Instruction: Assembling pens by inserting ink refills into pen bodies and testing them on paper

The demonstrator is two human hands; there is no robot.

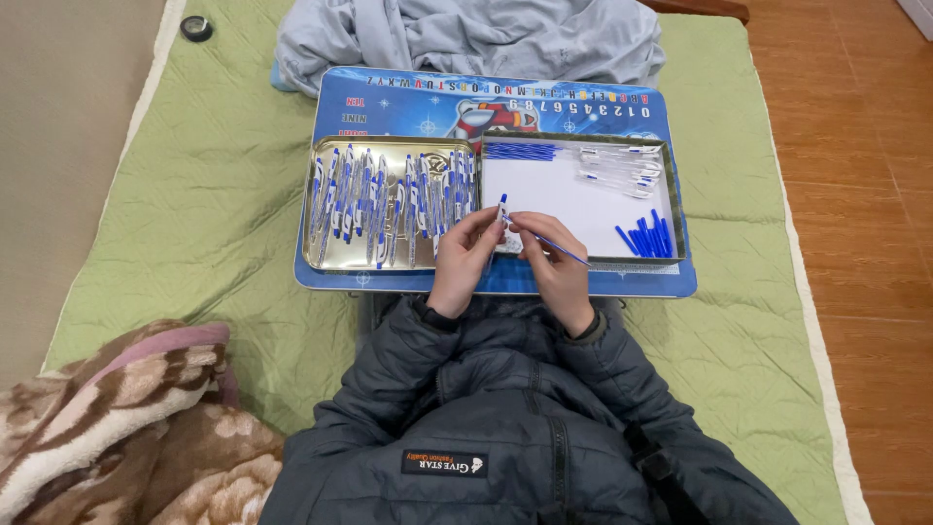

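**a:** so the left hand [465, 261] is pinched shut around a pen barrel [501, 210], clear plastic with a blue tip poking up past the fingers. the right hand [556, 264] is closed too, thumb and forefinger nipping a thin blue refill [566, 252] that sticks out toward the right. both hands sit over the near edge of the white tray [564, 199], almost touching each other.

**b:** those bits look like nothing to hold, weight wise?

**a:** i'd guess feather light. the barrel looks stiff and smooth, probably a bit slippery, so gripping it mid-length like that seems right. the refill is the fiddly one: skinny, likely bendy if you grab it far from the end. i'd hold it close to whichever end goes in. can't tell from here which end that is.

**b:** what's around them?

**a:** in the white tray there's a bundle of blue refills [520, 151] at the far left corner, a loose heap of clear barrels [622, 165] at the far right, and a little pile of blue caps [646, 237] near right. just left of it sits a metal tray [321, 209] packed with finished pens [389, 199], lying side by side. both trays rest on a blue lap table [408, 102], which sits on a green quilt [214, 165]. grey cloth [466, 34] bunched up behind, brown blanket [126, 428] near left, dark padded jacket [505, 418] on the person.
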